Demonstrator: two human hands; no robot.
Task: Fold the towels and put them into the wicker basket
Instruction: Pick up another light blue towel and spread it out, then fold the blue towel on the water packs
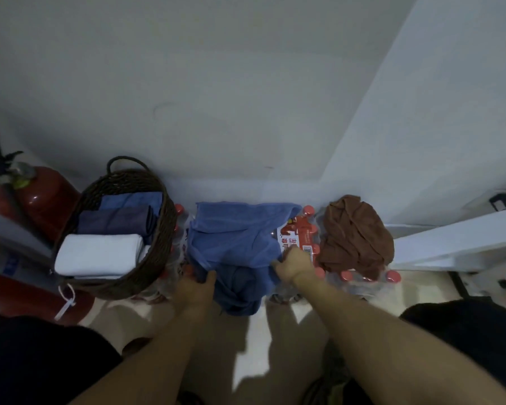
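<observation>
Round wicker basket [158,252] holds three folded towels [100,254]; right of it, left hand [197,287] and right hand [294,263] pinch a soft blue towel [231,241].

Matt, soft cloth blue towel [234,238] and brown towel [357,238]; rough woven wicker basket [158,229]; glossy red fire extinguisher [41,197].

There was only the one camera, worn on my head, wide-angled, and it looked forward and steeply down past my forearms. My left hand [197,287] and right hand [294,266] sat near the middle of the picture, close below the lens. The wicker basket [155,258] stood at the left, a fire extinguisher [41,197] at the far left edge, and the white wall [216,97] filled the whole upper half; the edges bent outward
</observation>
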